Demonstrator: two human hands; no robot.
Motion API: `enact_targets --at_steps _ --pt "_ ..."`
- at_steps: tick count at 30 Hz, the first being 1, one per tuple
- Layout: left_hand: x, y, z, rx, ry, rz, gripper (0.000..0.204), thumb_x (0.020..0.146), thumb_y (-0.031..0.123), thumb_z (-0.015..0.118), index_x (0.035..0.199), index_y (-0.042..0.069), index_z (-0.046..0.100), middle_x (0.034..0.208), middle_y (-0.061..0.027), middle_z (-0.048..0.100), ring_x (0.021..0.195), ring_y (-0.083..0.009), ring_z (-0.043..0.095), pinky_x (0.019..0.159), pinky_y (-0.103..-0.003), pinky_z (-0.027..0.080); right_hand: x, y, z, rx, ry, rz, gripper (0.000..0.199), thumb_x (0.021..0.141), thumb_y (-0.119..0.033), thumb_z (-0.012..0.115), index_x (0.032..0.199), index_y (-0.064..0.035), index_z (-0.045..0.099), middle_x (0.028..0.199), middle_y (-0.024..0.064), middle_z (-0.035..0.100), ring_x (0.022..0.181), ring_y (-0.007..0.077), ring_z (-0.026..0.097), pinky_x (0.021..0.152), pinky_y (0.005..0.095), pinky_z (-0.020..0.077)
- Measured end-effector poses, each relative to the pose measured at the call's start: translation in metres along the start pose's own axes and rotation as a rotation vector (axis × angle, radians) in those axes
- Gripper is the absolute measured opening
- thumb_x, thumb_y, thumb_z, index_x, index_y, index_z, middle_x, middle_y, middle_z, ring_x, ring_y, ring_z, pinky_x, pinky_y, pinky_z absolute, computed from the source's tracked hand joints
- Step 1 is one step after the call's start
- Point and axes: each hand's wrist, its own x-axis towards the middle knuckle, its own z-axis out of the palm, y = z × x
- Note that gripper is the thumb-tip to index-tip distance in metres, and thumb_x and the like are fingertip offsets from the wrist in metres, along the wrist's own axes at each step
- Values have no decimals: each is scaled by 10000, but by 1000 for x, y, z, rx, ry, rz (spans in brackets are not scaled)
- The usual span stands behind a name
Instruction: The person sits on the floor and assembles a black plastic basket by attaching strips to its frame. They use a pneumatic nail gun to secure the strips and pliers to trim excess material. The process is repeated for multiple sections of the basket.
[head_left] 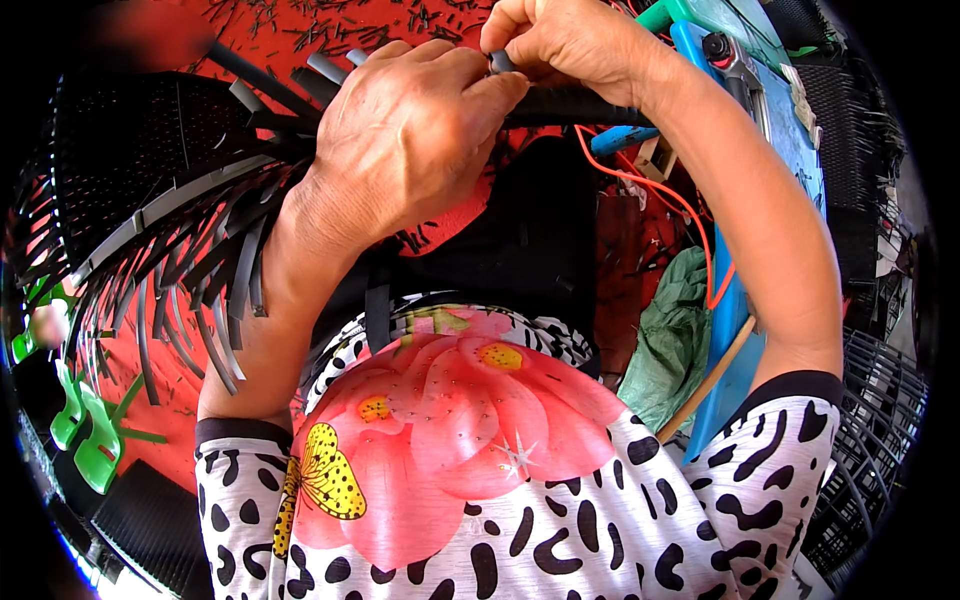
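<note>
Pinching grey strip [502,62] with left hand [405,140], thumb against curled forefinger, back of hand up. Gripping same strip with right hand [575,48], fingertips pressed together; can't tell exact contact under the fingers. Holding it to the right of black woven piece [130,150], above red floor [175,450]. Seeing loose dark strips [240,280] fanned out along woven piece's near edge, beside left forearm. Seeing farther out: orange cable [672,190] looping toward blue panel [738,330], green cloth [670,340] by panel's left edge, green plastic pieces [98,445] past woven piece's near edge.
</note>
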Motion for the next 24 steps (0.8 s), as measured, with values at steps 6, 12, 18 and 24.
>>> enact_targets --at_steps 6,12,18,24 --pt "-4 1 -2 -45 -41 26 327 721 3 659 1046 -1 630 770 -116 582 710 -318 585 641 -402 468 4 12 0 -119 -120 110 119 768 54 601 838 -5 677 755 53 649 698 143 590 634 278 475" --pt "-3 1 -4 -99 -56 16 341 718 -11 646 1059 -12 628 765 -119 576 720 -319 580 634 -401 462 -1 13 -5 -387 -184 -74 126 776 43 593 845 -1 688 755 48 658 699 134 583 652 294 474" --pt "-3 1 -4 -144 -77 -31 356 714 -15 655 1069 0 634 781 -119 581 739 -318 582 634 -407 461 -19 0 -13 -477 -332 -159 210 903 -125 538 964 45 644 874 70 679 746 117 596 713 248 471" --pt "-3 0 -2 -150 -71 -64 339 723 9 657 1061 26 643 795 -119 597 778 -319 596 653 -409 480 -67 6 8 -577 264 -679 219 796 -101 645 983 10 617 940 121 657 859 206 631 767 301 495"
